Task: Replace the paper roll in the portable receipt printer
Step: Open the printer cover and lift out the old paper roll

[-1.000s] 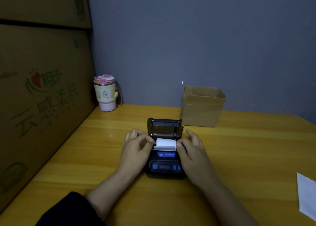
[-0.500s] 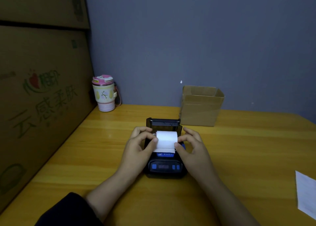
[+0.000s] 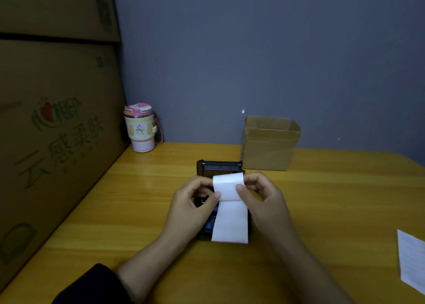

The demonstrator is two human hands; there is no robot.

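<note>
The black portable receipt printer (image 3: 219, 167) lies on the wooden table (image 3: 322, 200) with its lid open and tilted back. A white paper roll (image 3: 228, 186) is lifted just above the open bay. My left hand (image 3: 195, 202) pinches its left end and my right hand (image 3: 259, 195) pinches its right end. A loose tail of paper (image 3: 230, 223) hangs down from the roll and covers the printer's front panel, hiding most of its buttons.
An open cardboard box (image 3: 270, 143) stands behind the printer to the right. A pink-lidded tumbler (image 3: 140, 129) sits at the back left by large cartons (image 3: 53, 119). A white sheet (image 3: 412, 260) lies at the table's right edge.
Both hands have lifted the paper roll up out of the printer's bay. Its tail has unrolled and now drapes over the printer's front.
</note>
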